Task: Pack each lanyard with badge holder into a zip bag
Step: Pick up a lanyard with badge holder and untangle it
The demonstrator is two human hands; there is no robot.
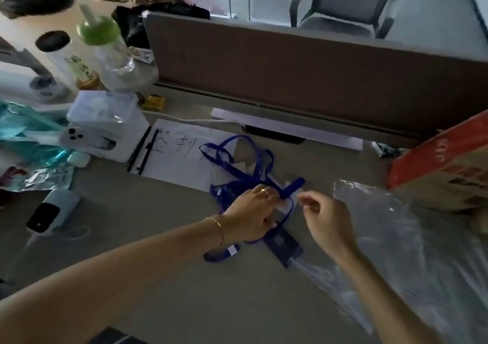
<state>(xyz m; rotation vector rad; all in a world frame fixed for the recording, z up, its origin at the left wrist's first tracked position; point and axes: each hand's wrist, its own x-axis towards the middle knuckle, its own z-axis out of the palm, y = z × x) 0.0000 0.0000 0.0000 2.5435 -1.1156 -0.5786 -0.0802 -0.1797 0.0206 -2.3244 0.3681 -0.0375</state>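
At the far left of the surface (163,272) stand a white bottle (64,58) and a green-capped bottle (105,45), with a white phone (87,137) leaning on a clear plastic box (105,114) nearer in, and a small white device with a dark screen (50,213) near the left edge. A sheet of paper with handwriting (179,153) and two black pens (144,149) lie in the middle.

On and just past that paper sprawls the tangle of blue lanyards (243,169). The left hand (253,214) rests on the near part of the tangle, its fingers curled around a strap, the grip pinched onto it. A dark badge holder (282,244) lies just near of that hand, touching the strap. The right hand (327,222) hovers just beside, fingers loosely curled; whether it pinches anything cannot be told.

Right of it spreads clear plastic bagging (396,238), and a red-and-brown cardboard box (443,169) sits far right.

The step in hand looks like separating one lanyard from the heap. Next calls for freeing one strap with its holder, then opening a bag. The knotted straps are the chief hindrance.
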